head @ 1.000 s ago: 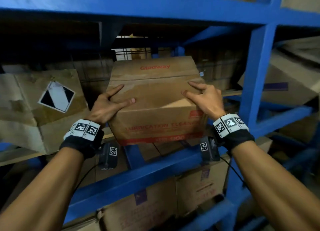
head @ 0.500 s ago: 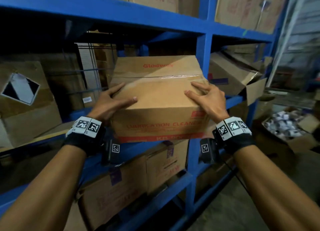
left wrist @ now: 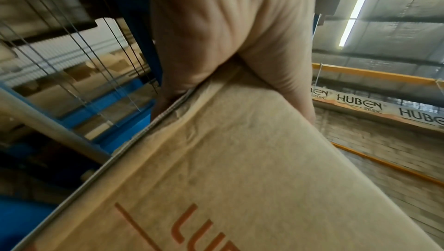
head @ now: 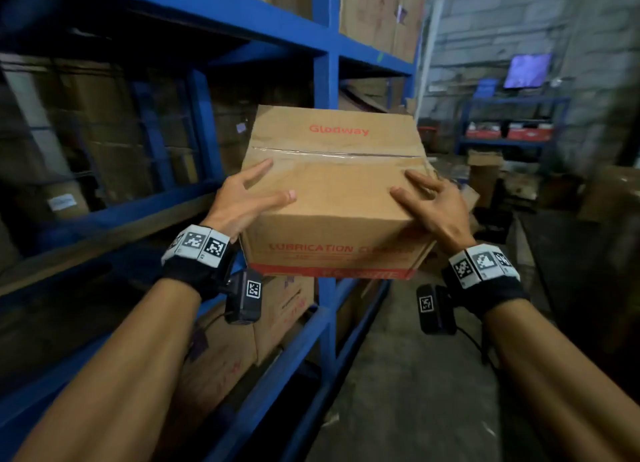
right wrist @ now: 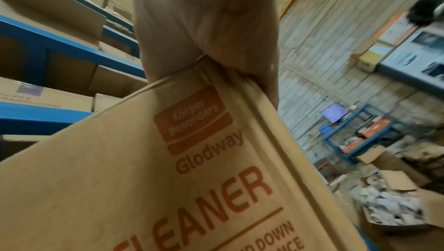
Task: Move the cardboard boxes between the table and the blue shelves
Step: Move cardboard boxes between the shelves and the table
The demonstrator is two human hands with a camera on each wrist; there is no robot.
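Note:
I carry a brown cardboard box (head: 332,191) printed "Glodway" and "LUBRICATION CLEANER" in red, held in the air clear of the blue shelves (head: 325,81). My left hand (head: 242,198) grips its near left top corner, thumb on the top face, fingers down the side. My right hand (head: 433,205) grips the near right top corner the same way. The left wrist view shows the palm clamped over the box (left wrist: 216,179) edge. In the right wrist view the right hand (right wrist: 216,46) wraps the box (right wrist: 144,179) corner.
The blue shelves run along my left, packed with cardboard boxes (head: 242,340) on lower and upper levels. A concrete aisle (head: 398,392) lies below and ahead. Loose boxes (head: 485,171) and a second blue rack (head: 512,126) stand at the far end under a lit screen (head: 526,70).
The box has come out of the shelf bay and swung to the right into the aisle with both hands holding it. My view has turned right, away from the shelf.

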